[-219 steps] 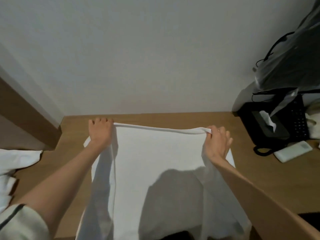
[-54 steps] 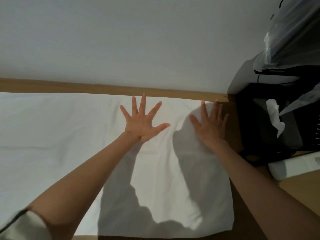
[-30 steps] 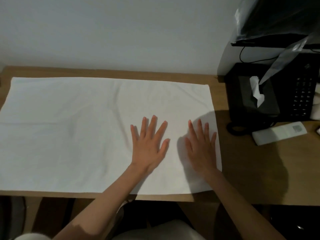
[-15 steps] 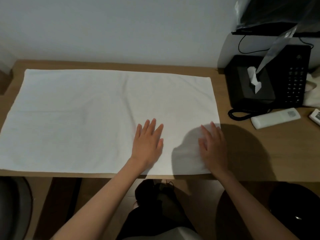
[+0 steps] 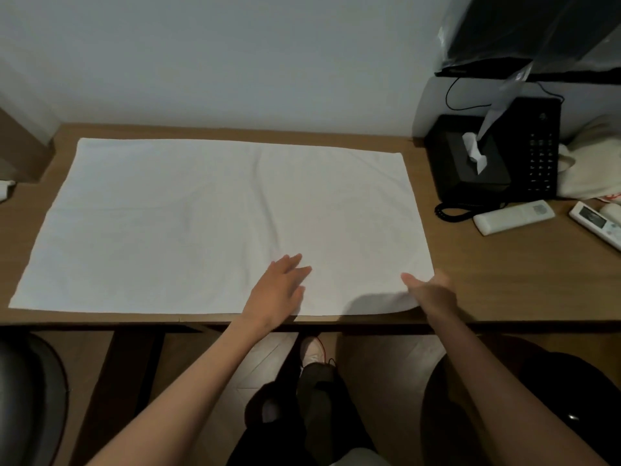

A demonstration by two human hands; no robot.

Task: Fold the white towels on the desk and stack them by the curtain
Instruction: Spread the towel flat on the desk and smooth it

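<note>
White cloth covers most of the wooden table (image 5: 504, 280) as a person readies the next fold: the white towel (image 5: 208, 223) lies flat and opened out, its long side running along the table's near edge. Half a second ago both hands lay palm-down on the right half of the towel, smoothing it. Now the right hand (image 5: 435, 294) has slid out to the near right corner and pinches it, thumb on top and fingers tucked under the edge, which rises slightly off the wood over a strip of shadow. The left hand (image 5: 275, 290) stays spread and flat on the towel near the front edge, fingers straight, apparently pinning the fabric. The shift suggests the smoothing is over and the fold is starting, most likely with the right end carried across to the left. The job looks early: this towel is only partly folded, and nothing has been stacked in the part of the room that is visible. To the right, well apart from the towel, stand a black tissue box (image 5: 470, 169) and a black telephone (image 5: 541, 153), with a white remote control (image 5: 514, 216) in front of them. A scrap of white cloth (image 5: 5, 190) shows at the far left edge; what it is cannot be told.
</note>
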